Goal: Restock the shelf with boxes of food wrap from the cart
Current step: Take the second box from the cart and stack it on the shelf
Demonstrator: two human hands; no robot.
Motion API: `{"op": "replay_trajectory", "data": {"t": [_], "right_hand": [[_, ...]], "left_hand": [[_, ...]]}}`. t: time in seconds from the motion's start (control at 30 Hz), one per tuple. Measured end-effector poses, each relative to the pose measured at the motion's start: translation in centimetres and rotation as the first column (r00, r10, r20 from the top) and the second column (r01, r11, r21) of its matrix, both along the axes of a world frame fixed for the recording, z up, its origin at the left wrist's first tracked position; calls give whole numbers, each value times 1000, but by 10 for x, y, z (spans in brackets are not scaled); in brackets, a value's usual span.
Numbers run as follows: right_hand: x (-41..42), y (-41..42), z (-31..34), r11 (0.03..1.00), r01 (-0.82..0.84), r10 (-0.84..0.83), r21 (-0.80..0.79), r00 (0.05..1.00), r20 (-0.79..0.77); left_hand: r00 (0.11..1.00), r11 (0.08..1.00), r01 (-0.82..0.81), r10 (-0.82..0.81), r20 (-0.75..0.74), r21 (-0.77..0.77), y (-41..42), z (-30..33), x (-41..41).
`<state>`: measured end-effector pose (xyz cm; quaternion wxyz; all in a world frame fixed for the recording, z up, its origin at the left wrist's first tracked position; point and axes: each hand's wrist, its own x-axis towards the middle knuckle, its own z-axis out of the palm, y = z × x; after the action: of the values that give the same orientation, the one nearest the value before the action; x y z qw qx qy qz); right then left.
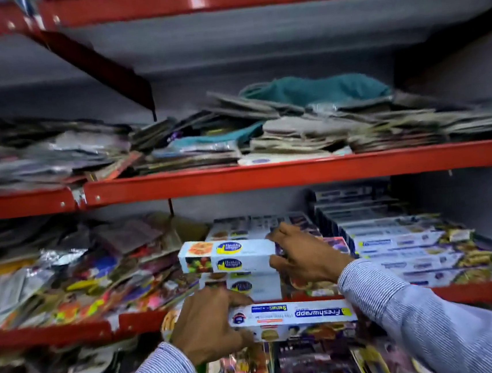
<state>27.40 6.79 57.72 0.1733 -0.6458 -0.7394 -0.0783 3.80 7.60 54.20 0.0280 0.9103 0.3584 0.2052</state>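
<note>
Holding: two boxes of food wrap, one per hand, in front of a red metal shelf (267,174)
Right hand (304,256): grip clamped on the right end of a white box (230,254), fingers over the top and thumb underneath; box is long, level, lifted just above the stack
Stack (248,286): more white boxes of the same kind, directly below the held one, at the front of the lower shelf
Left hand (205,325): grip clamped on the left end of a Freshwrapp box (293,317); label reads upside down from this view
Freshwrapp box position: level, in front of the lower shelf's red front edge (474,293), not on the shelf
Row to the right (410,248): more long food wrap boxes lying side by side on the lower shelf, ends toward the camera
Left of stack: loose pile of colourful flat packets (76,280) on the same shelf
Upper shelf: flat grey packets (308,132) piled untidily, teal cloth (316,89) on top
Sleeves: both striped, light blue
Blur: heavy at frame edges, small print unreadable
</note>
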Motion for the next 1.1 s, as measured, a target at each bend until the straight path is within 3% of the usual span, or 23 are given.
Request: {"op": "replay_trajectory", "data": {"t": [0.27, 0.33, 0.7, 0.9, 1.1], "right_hand": [[17, 58, -12, 978, 136, -141, -156, 990, -20], [22, 69, -19, 967, 185, -173, -176, 982, 81], [45, 90, -20, 996, 83, -81, -38, 996, 49], [51, 93, 0, 995, 10, -25, -101, 988, -155], [54, 71, 3, 995, 78, -66, 54, 978, -196]], "left_hand": [[998, 998, 52, -52, -25, 22, 38, 22, 26], [998, 998, 59, -59, -35, 18, 44, 23, 26], [998, 999, 49, -49, -45, 8, 74, 13, 35], [1000, 999, 17, -18, 12, 30, 87, 18, 50], [994, 1000, -3, 2, 106, 12, 116, 22, 70]]}}
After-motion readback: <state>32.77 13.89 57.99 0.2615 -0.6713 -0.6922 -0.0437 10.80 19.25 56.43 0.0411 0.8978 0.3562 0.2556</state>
